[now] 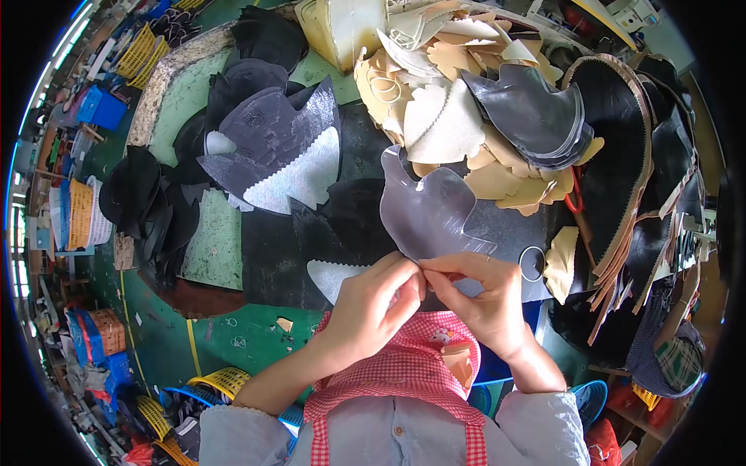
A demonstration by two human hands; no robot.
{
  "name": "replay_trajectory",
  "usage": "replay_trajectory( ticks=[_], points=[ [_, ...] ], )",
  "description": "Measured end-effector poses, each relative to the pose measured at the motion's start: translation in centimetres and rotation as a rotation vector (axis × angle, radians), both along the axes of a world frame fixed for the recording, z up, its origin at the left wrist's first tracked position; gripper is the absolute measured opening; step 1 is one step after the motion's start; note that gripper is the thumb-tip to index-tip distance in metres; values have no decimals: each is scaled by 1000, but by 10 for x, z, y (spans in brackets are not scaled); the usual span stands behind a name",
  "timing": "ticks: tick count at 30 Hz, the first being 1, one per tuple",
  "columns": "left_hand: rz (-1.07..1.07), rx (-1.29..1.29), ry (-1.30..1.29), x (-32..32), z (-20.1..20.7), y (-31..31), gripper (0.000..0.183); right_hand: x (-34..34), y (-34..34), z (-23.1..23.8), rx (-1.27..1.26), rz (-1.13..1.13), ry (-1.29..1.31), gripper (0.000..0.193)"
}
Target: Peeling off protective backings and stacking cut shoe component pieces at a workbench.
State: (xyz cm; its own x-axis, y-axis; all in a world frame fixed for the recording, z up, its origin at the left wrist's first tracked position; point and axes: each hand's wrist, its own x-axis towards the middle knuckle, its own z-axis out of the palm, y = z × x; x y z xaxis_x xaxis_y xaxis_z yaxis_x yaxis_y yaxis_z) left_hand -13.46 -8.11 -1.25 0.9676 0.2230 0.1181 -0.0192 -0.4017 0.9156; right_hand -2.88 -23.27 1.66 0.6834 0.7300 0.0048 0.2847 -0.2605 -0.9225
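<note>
A glossy dark grey leather cut piece [427, 210] with a curved, pointed outline lies in front of me, its near edge at my fingertips. My left hand [374, 304] pinches that edge between thumb and forefinger, the other fingers curled in. Close beside it, my right hand [488, 299] pinches the same edge, its fingertips nearly touching the left ones. A pale grey zigzag-edged piece [334, 277] shows partly from behind my left hand. Whatever else lies between the fingertips is hidden.
At the back left is a pile of dark pieces [272, 132] with pale zigzag-edged linings. Cream and tan pieces [443, 116] heap at the back, with stacked black leather pieces [536, 116] on top. Red-handled scissors [575, 194] and black leather strips [622, 171] lie right.
</note>
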Motion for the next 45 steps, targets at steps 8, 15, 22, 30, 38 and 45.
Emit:
replay_trajectory(
  ticks=[8,15,22,30,38,45],
  points=[
    [8,-19,0,1,-3,3,7,-2,-2,-5,58,11,73,20],
    [-19,-100,-12,0,-7,-1,5,-3,5,-3,16,-42,-40,12],
    [-30,-418,198,2,5,19,22,9,12,-4,99,154,370,11],
    [-75,-569,173,-6,7,4,23,19,15,-11,137,-109,119,36],
    [-47,-735,238,15,27,38,23,28,6,-5,236,-126,105,27],
    [-13,-608,129,27,11,30,21,21,6,10,87,-84,78,24]
  ],
)
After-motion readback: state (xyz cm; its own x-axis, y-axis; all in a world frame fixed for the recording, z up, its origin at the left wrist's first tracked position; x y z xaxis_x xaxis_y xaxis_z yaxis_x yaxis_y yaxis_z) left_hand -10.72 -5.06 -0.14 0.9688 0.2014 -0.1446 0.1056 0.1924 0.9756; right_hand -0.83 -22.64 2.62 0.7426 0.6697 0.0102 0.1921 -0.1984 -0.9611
